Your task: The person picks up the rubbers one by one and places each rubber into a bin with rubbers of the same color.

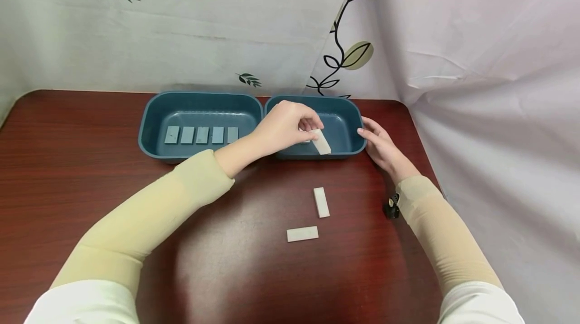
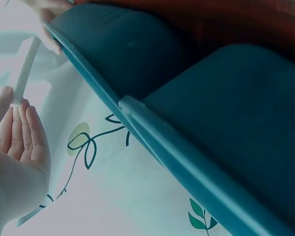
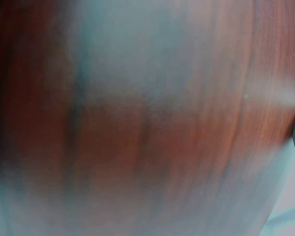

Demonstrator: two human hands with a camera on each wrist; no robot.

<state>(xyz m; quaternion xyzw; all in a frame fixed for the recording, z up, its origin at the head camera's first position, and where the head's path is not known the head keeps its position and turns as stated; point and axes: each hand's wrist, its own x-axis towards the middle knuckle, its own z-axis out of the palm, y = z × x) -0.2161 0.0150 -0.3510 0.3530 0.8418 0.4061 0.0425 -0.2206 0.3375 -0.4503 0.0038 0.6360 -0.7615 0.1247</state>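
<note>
In the head view my left hand [image 1: 287, 125] pinches one end of a small white rectangular block [image 1: 321, 143] between thumb and fingertips, tilted above the right-hand blue bin [image 1: 346, 152]. The left wrist view shows that same block [image 2: 24, 71] standing out from the thumb and fingers. Part of another pale block [image 1: 305, 140] shows inside this bin, mostly hidden behind my left hand. My right hand [image 1: 382, 148] holds the bin's right end, thumb at the rim. Two more white blocks, one [image 1: 321, 202] lengthwise and one [image 1: 302, 234] crosswise, lie on the table in front.
A second blue bin [image 1: 156, 150] stands against the first on the left, holding several pale blocks [image 1: 202, 135] in a row. Both are near the back edge of the dark red wooden table [image 1: 81, 163]. White patterned cloth [image 1: 204, 22] hangs behind and to the right.
</note>
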